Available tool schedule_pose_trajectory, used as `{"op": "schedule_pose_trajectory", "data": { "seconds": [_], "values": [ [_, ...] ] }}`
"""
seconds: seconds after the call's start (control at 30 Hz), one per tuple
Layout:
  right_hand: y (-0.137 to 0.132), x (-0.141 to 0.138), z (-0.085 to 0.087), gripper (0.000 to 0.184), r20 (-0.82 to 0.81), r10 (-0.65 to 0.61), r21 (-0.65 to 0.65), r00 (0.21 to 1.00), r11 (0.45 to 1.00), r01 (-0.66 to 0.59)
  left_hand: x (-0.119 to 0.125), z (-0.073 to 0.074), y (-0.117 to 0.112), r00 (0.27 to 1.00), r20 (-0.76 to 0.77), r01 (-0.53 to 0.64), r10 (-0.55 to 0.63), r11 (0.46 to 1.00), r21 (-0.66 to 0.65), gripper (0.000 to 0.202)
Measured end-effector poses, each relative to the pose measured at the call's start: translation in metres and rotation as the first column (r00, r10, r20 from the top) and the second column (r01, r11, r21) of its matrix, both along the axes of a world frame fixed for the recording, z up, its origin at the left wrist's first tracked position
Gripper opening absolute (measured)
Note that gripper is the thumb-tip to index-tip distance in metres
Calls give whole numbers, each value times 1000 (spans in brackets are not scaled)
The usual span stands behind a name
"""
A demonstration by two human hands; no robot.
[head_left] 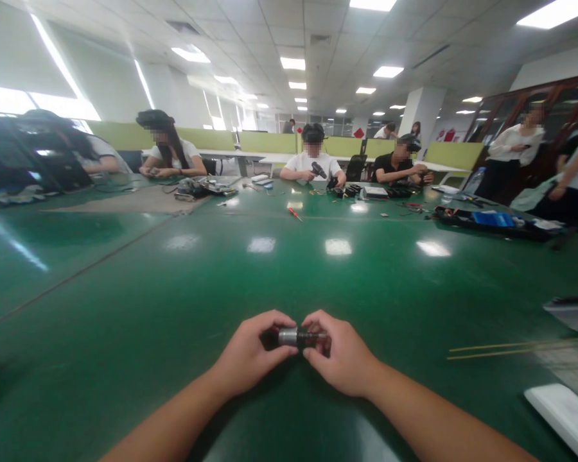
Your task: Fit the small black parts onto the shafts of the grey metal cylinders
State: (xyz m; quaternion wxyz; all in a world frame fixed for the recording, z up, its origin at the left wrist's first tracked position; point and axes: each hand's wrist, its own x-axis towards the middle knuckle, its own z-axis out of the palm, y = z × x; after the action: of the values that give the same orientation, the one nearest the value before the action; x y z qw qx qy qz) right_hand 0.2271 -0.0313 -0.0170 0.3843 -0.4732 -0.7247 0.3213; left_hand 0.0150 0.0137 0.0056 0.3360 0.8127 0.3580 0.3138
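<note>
Close in front of me, a small cylindrical part (288, 337) with a silver body and a dark, narrower right end lies level between my hands. It looks like a small motor or gearbox, but its exact kind is unclear. My left hand (255, 350) curves around the silver end, with thumb below and fingers above. From the other side, my right hand (340, 353) closes on the dark end, its fingertips partly hidden behind it. Both hands are just above the green tabletop (212, 276), thumbs nearly meeting.
An orange screwdriver (295, 214) lies farther off on the table. At right are two thin yellowish sticks (510, 348), a white power strip (566, 417) and a black tray (491, 221) with blue items. Across the table, several people work; one holds a power drill (318, 170).
</note>
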Motion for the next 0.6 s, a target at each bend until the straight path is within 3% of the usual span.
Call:
{"op": "schedule_pose_trajectory", "data": {
  "seconds": [0.6],
  "values": [
    [-2, -1, 9, 13, 52, -13, 19, 999, 1000, 12, 2, 1, -4, 1000, -6, 13, -13, 999, 38, 20]
  ]
}}
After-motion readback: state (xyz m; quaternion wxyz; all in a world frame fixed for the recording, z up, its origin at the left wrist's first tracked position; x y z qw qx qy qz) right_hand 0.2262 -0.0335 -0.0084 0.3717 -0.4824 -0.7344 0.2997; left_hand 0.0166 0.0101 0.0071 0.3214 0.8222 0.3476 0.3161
